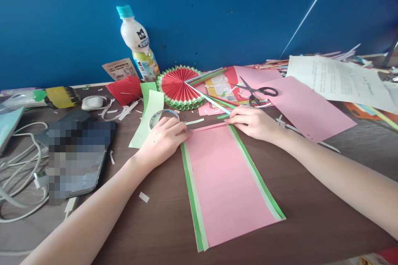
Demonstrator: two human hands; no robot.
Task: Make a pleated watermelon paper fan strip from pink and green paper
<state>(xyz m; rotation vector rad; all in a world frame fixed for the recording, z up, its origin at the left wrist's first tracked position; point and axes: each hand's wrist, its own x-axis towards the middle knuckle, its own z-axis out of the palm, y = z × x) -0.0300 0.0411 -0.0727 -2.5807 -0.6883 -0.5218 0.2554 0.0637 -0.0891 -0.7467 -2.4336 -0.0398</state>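
Observation:
A pink sheet of paper (pixel 228 182) lies on the table, with a light green and a darker green strip along each long side. Its far edge is turned up in a narrow fold. My left hand (pixel 166 138) is closed at the far left corner, fingertips on the fold. At the far right corner, my right hand (pixel 251 121) pinches the same edge. Just behind my left hand stands a roll of clear tape (pixel 164 112), partly covered by the fingers. Beyond the sheet, a red and green pleated paper fan (pixel 178 87) leans near the wall.
Black scissors (pixel 256 90) rest beyond my right hand, near another pink sheet (pixel 314 107). Light green paper (pixel 151 118) lies left of the tape. A bottle (pixel 138 43) stands by the blue wall. A phone (pixel 90 161) and white cables (pixel 21 174) occupy the left.

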